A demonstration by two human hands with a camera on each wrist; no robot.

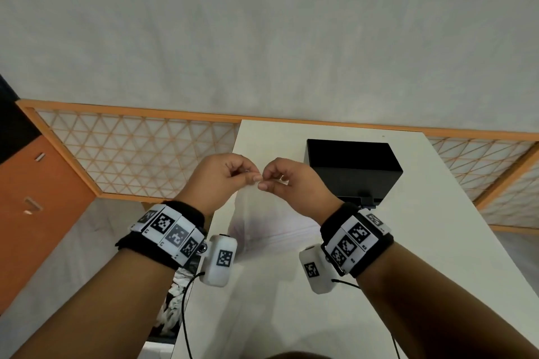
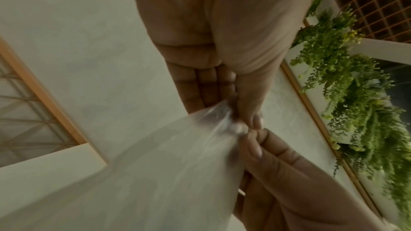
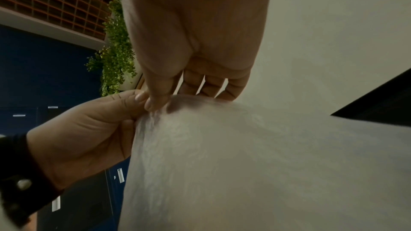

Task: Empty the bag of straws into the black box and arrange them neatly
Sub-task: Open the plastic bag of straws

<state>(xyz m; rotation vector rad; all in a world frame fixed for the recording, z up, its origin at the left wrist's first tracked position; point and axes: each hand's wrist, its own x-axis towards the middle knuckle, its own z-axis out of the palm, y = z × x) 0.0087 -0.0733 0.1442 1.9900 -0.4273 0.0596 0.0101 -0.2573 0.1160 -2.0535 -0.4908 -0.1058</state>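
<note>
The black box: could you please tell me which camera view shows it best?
The head view: the whole black box sits on the white table. The right wrist view catches only a dark corner; the left wrist view misses it.

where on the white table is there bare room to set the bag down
Bare tabletop shows between the rectangular black box and the white table's right edge, and on the near stretch toward the person. It is crowded at the middle: the left hand and right hand both pinch the top of the clear plastic bag, which hangs just before the box.
</note>
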